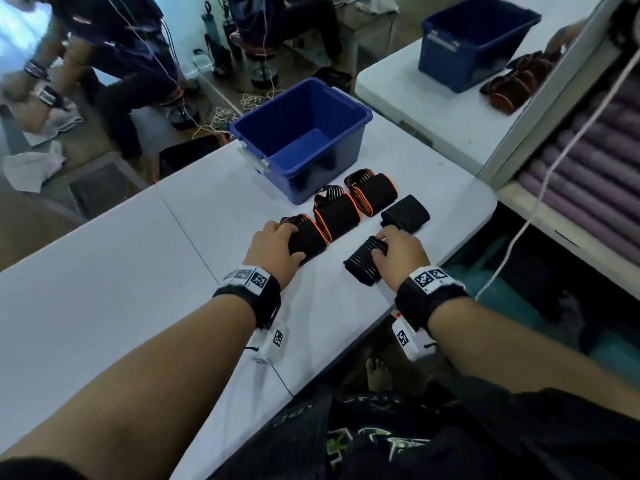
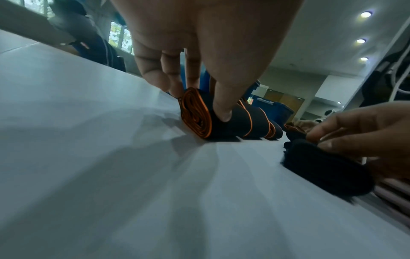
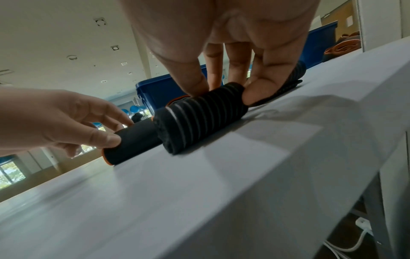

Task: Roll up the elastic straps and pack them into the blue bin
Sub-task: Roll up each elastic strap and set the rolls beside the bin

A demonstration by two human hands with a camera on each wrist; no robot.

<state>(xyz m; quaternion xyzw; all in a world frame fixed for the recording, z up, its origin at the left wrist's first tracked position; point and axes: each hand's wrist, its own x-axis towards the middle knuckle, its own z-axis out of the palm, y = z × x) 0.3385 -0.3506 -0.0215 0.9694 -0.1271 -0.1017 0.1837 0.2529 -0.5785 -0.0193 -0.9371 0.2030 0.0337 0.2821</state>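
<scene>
The blue bin (image 1: pixel 349 133) stands at the far side of the white table (image 1: pixel 104 289). In front of it lie three rolled black straps with orange edges and two rolled black ribbed straps. My left hand (image 1: pixel 289 244) grips the nearest orange-edged roll (image 1: pixel 311 239), thumb on the near side (image 2: pixel 199 103), fingers over the far side. The other orange-edged rolls (image 1: pixel 334 213) (image 1: pixel 372 190) lie beyond it. With thumb and fingers, my right hand (image 1: pixel 381 247) pinches the near ribbed roll (image 1: pixel 362 263) (image 3: pixel 199 115). A second ribbed roll (image 1: pixel 405 213) lies behind it.
The table's right edge (image 1: pixel 460 244) runs close beside my right hand. A second blue bin (image 1: pixel 478 39) and loose orange-black straps (image 1: pixel 516 81) sit on another table behind. Shelves of purple mats (image 1: pixel 606 150) stand at the right. A person bends over at the far left (image 1: pixel 104 64).
</scene>
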